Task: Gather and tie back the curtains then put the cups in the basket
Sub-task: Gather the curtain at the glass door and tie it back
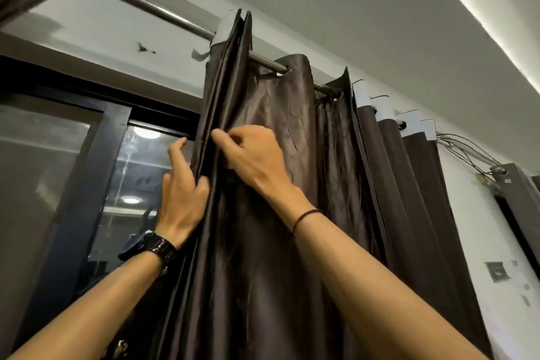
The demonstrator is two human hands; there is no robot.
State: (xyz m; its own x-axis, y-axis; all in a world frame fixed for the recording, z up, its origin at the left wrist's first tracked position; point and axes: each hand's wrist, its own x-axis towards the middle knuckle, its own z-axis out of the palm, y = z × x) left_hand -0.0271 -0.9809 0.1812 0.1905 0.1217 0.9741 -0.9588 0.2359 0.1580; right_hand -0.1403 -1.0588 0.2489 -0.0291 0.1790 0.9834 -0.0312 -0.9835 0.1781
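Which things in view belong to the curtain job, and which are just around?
Job:
curtain, bunched in folds
left grip and right grip, both holding its folds
(cups and basket not in view)

Just around:
rod
window
wall wires
watch
wristband

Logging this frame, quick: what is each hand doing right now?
Left hand: grips the gathered edge of the curtain.
Right hand: pinches folds of the curtain.
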